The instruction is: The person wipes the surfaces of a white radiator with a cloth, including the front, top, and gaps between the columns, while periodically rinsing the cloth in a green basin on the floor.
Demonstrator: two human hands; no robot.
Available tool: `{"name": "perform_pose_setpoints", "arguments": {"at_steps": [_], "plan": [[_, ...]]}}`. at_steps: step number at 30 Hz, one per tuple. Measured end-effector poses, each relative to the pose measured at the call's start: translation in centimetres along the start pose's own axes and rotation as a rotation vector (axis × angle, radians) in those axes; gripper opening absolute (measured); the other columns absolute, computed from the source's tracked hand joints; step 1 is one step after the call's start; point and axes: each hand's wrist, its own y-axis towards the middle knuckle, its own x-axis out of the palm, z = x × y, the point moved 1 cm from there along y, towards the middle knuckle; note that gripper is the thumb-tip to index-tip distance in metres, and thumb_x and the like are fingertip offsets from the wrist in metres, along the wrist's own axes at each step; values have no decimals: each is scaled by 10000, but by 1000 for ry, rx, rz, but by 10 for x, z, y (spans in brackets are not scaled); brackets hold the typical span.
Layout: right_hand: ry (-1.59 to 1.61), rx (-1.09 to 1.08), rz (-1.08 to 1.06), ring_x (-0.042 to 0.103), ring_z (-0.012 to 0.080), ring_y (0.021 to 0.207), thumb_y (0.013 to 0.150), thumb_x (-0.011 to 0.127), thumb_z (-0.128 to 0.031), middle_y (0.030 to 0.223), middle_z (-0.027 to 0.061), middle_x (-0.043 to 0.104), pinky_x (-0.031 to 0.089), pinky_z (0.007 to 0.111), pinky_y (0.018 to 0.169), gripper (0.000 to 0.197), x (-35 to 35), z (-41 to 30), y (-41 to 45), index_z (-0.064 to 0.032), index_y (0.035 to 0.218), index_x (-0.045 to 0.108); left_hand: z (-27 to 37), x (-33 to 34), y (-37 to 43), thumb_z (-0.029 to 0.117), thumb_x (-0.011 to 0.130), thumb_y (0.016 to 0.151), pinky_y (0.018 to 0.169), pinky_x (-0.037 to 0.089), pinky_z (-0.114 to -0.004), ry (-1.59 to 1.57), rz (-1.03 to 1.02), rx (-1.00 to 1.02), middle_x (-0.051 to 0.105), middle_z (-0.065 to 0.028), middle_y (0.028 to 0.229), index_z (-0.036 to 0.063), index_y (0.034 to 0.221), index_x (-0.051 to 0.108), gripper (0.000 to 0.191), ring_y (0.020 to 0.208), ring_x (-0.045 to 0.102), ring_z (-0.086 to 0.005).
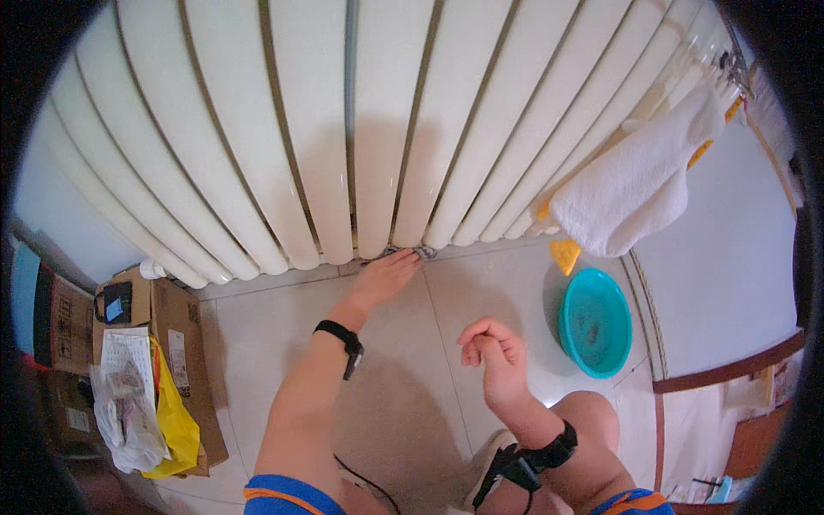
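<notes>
My left hand [388,278] reaches to the foot of a white column radiator [380,193], fingers over a bunched grey cloth [427,252] at the floor's edge. Bits of the cloth show past the fingertips; the rest is hidden under the hand and the radiator. My right hand [496,353] hangs above the tiled floor [393,399], its fingers curled and nothing seen in them. To its right stands a teal plastic basin [595,322] that appears to hold some water. Black straps with small devices circle both wrists.
A white towel [631,187] hangs at the radiator's right end, with a yellow piece [564,256] below it. On the left, a cardboard box [183,360] carries papers, a yellow bag [172,425] and a clear plastic bag [125,412]. A white panel [727,257] stands right of the basin.
</notes>
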Motion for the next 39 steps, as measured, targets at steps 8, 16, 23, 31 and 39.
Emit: {"name": "perform_pose_setpoints", "arguments": {"at_steps": [8, 16, 23, 31, 39], "plan": [[146, 105, -93, 412, 99, 563, 817, 364, 6, 585, 13, 440, 366, 243, 552, 202, 22, 7, 7, 6, 783, 564, -14, -97, 43, 150, 483, 786, 1024, 348, -326, 18, -72, -60, 550, 11, 1180, 99, 1274, 469, 491, 1080, 500, -138], [160, 161, -95, 414, 106, 569, 815, 353, 13, 588, 19, 442, 368, 241, 561, 215, 13, -9, -6, 9, 794, 567, -49, -189, 159, 135, 485, 803, 1002, 322, -410, 207, 642, -355, 405, 11, 1358, 158, 1284, 465, 482, 1115, 452, -201], [104, 116, -72, 418, 100, 577, 817, 356, 9, 598, 21, 453, 375, 241, 568, 212, 5, -1, -4, 13, 811, 568, -14, -129, 155, 144, 477, 805, 1012, 332, -324, 134, 357, -184, 419, 39, 1331, 126, 1276, 455, 471, 1136, 447, -148], [101, 125, -109, 430, 110, 582, 822, 366, 6, 598, 21, 455, 362, 237, 566, 207, 11, 5, 0, 12, 815, 573, -15, -120, 120, 90, 483, 788, 1001, 360, -344, 61, 374, -103, 470, -10, 1301, 140, 1249, 496, 464, 1040, 504, -181], [40, 3, 40, 477, 123, 668, 864, 396, -93, 688, 31, 505, 383, 255, 641, 207, -21, 4, 34, -10, 944, 567, -8, -183, 137, 9, 478, 781, 972, 369, -359, -463, 525, -399, 488, -55, 1287, 118, 1213, 523, 448, 1076, 493, -203]]}}
